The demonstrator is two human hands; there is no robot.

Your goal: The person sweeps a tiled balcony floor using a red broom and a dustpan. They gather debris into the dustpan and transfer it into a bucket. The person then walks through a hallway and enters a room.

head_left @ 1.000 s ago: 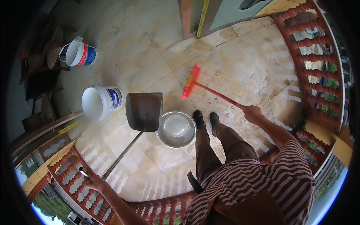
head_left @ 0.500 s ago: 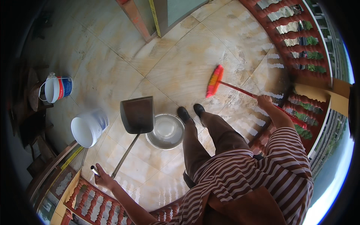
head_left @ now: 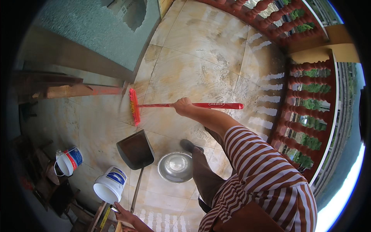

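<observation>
Dustpan (head_left: pixel 135 150) near metal basin (head_left: pixel 167 174) — 2 buckets (head_left: pixel 112 182), contents unclear

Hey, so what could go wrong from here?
The round silver metal basin sits beside one dark shoe, so a step could catch and tip it. The dark long-handled dustpan in your left hand is close to the white cylindrical bucket with a blue label, so swinging it might knock the bucket.
</observation>
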